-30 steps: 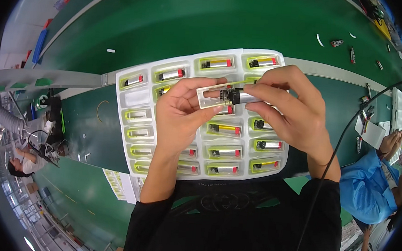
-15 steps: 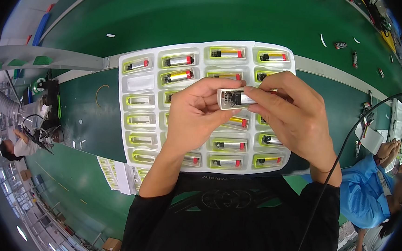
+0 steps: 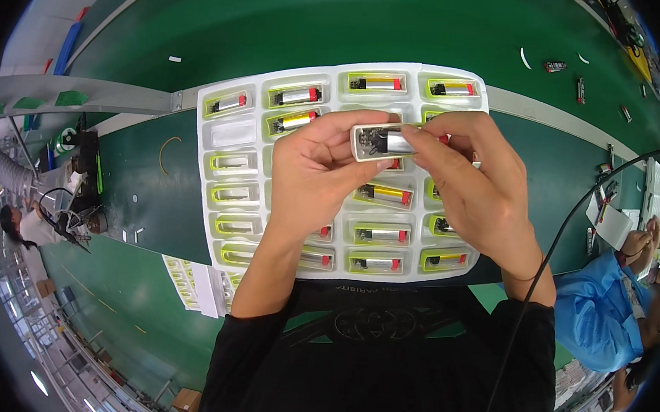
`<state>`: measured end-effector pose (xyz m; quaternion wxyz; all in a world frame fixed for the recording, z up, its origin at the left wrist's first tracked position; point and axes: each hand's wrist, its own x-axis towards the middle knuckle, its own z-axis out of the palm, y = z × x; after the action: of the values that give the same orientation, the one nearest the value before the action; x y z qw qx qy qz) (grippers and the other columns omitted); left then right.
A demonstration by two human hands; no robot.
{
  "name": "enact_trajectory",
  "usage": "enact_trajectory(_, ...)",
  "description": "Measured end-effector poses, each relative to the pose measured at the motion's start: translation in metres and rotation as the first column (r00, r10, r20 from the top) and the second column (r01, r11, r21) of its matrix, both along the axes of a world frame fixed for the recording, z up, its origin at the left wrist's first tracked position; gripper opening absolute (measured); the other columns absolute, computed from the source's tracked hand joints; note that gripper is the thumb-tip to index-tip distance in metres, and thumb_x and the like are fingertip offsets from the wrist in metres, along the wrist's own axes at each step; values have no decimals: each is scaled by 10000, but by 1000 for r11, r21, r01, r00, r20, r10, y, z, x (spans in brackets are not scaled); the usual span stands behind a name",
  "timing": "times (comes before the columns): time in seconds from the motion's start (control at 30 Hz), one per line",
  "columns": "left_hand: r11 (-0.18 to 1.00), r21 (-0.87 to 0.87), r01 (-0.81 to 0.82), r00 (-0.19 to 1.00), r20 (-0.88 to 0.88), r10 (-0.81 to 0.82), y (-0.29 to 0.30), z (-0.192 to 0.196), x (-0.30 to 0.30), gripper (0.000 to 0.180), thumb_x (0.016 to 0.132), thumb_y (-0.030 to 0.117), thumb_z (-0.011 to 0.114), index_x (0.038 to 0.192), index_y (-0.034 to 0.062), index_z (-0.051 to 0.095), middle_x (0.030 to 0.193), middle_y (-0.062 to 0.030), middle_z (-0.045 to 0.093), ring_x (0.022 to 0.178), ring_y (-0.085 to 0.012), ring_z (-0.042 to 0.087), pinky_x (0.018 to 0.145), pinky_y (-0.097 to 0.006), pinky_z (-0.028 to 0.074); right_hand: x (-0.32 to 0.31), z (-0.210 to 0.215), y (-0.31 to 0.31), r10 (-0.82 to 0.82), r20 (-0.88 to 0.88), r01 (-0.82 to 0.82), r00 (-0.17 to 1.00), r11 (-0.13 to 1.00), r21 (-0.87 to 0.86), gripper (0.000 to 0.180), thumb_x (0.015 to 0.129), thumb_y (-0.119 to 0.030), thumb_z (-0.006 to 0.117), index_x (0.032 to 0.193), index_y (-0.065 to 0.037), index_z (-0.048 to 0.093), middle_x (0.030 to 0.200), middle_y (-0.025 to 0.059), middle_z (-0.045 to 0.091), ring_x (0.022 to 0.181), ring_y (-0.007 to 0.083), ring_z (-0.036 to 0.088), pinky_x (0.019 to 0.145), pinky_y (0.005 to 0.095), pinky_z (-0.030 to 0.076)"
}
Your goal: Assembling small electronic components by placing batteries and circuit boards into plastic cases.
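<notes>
Above the white tray (image 3: 232, 133), my left hand (image 3: 308, 170) grips a small pale oblong casing (image 3: 360, 151) between thumb and fingers. Inside the casing lies a silver battery cell (image 3: 400, 142), with dark parts and thin wires at its left end. My right hand (image 3: 487, 175) is closed at the casing's right end, its thumb pressed on the cell. A bit of red shows under the right fingers, which hide the rest of that end. Several tray compartments hold yellow-green casings with silver or yellow cells (image 3: 298, 95) tipped in red; those at the lower left (image 3: 233, 193) show no cell.
On the green bench (image 3: 281, 26), loose cells (image 3: 581, 90) and white strips (image 3: 525, 59) lie at the far right. A black cable (image 3: 564, 245) hangs down my right side. Beyond it sits a person in blue (image 3: 598, 309). More trays (image 3: 200, 289) stand low at the left.
Both hands and the casing have shifted slightly up and to the left over the tray. The grip looks the same, with the right thumb still on the cell.
</notes>
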<state>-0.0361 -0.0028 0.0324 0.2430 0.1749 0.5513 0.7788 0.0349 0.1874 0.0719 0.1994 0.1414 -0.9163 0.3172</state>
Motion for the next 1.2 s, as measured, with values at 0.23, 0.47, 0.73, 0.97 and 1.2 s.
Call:
enact_trajectory(0.23, 999, 0, 35, 999, -39, -35, -1, 0, -5, 408, 834, -148, 665, 1227, -77, 587, 1164, -171, 678, 1022, -184, 685, 875, -268, 578, -3, -3, 4, 26, 25, -25, 999, 999, -39, 375, 745, 114, 715, 1100, -9, 717, 986, 118, 609, 799, 223, 640, 646, 291, 532)
enact_trajectory(0.47, 996, -63, -71, 997, -3, 71, -4, 8, -8, 437, 828, -138, 662, 1247, -81, 554, 1246, -192, 613, 1033, -244, 681, 836, -281, 588, 4, -1, 19, -14, 115, 69, 993, 869, -491, 236, 873, -4, 687, 1107, 20, 705, 947, 98, 641, 807, 159, 605, 683, 267, 483)
enact_trajectory(0.73, 998, 42, 50, 998, -37, -48, -3, 16, -5, 433, 830, -150, 658, 1240, -76, 542, 1217, -205, 630, 1095, -247, 662, 859, -294, 594, 8, 12, 18, 94, 214, 63, 972, 779, -624, 242, 869, 9, 685, 1109, 25, 704, 955, 104, 640, 832, 164, 600, 669, 259, 477)
enact_trajectory(0.97, 993, 58, 104, 984, -149, -94, -7, 16, -5, 432, 818, -168, 653, 1231, -82, 559, 1240, -233, 633, 1087, -238, 669, 894, -308, 580, 11, 20, 10, 34, 6, -33, 999, 990, -138, 350, 733, 63, 727, 1079, 9, 721, 970, 106, 618, 769, 186, 599, 621, 265, 472)
enact_trajectory(1.2, 992, 79, 103, 990, -108, -95, -6, 12, 1, 453, 793, -175, 672, 1227, -93, 572, 1256, -247, 626, 1090, -237, 667, 912, -328, 571, 12, 23, 6, 51, -102, -47, 994, 998, 36, 401, 654, 44, 723, 1053, 2, 726, 953, 96, 619, 740, 193, 604, 565, 287, 487)
